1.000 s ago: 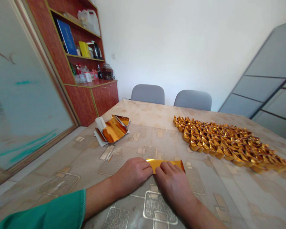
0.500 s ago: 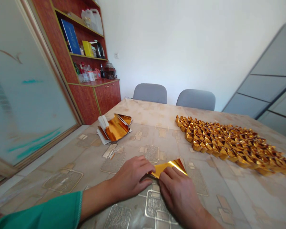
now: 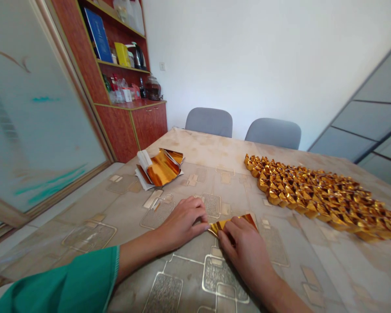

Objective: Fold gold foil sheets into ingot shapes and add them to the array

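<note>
A partly folded sheet of gold foil paper [image 3: 217, 227] lies on the patterned tablecloth [image 3: 195, 278] in front of me. My left hand [image 3: 187, 217] pinches its left tip between thumb and curled fingers. Across the middle of the sheet rests my right hand [image 3: 244, 241], fingers bent over it and closed on it. The right hand covers much of the paper, with a gold corner showing beyond its knuckles. Farther left sits a loose stack of gold foil sheets [image 3: 163, 168] with white backs, some of them curled.
Rows of folded gold foil pieces [image 3: 313, 191] spread over the table's right side. Two grey chairs [image 3: 209, 121] stand at the far edge. A red-brown cabinet [image 3: 117, 126] with bottles and a kettle is at the back left, beside a frosted glass door [image 3: 42, 113].
My left fingers have gone from lying on the paper's edge to pinching its left tip. The right hand covers more of the sheet, which looks narrower. The view has shifted slightly.
</note>
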{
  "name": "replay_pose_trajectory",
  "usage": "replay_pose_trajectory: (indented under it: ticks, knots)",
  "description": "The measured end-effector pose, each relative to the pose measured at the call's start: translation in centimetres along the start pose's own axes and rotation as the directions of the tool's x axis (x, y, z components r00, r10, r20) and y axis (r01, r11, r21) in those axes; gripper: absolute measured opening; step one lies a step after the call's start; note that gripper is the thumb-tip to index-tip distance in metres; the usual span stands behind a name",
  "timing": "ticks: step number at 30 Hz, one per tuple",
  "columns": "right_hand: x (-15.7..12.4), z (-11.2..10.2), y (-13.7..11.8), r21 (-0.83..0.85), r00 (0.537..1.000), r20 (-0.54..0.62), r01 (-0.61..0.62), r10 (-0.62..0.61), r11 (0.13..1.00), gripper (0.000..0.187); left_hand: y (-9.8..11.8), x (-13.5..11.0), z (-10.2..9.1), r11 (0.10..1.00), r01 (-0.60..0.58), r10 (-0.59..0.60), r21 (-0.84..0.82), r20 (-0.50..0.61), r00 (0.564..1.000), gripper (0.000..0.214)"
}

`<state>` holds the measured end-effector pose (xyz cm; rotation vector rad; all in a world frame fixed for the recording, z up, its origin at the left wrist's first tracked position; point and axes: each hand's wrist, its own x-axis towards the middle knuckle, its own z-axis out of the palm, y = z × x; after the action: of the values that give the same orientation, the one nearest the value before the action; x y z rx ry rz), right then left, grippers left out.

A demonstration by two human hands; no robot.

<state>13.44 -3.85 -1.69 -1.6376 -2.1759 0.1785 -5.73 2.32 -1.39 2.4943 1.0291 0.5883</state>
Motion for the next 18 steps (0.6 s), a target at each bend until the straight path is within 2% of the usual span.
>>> replay_pose_trajectory:
  ticks: [10,18]
  knots:
    - [0.24,0.54,0.16,-0.180,0.999,0.015,-0.033,0.037,0.983,0.019,-0.07,0.38,0.52,0.990,0.017,-0.016,0.141,-0.005,1.000,0.018]
    - [0.32,0.69,0.46,-0.262,1.000,0.017,-0.008,0.013,0.965,0.021,0.13,0.45,0.49,0.985,0.035,-0.034,0.170,-0.006,0.999,0.018]
